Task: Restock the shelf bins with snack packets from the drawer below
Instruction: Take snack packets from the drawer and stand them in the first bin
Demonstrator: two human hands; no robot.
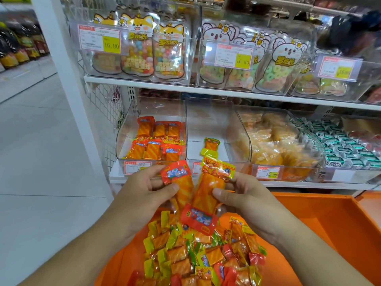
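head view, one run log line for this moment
left hand: holds red-topped packet | right hand: holds yellow-topped packet | over orange drawer

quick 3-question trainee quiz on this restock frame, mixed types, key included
1. True or false: the left hand holds a red-topped packet.
2. The right hand holds a packet topped: A) yellow B) blue C) white
3. Fill in: the middle bin holds just ___ packet.

Key: 1 true; 2 A, the yellow-topped packet; 3 one, the lone packet. The left bin already holds red-topped ones.
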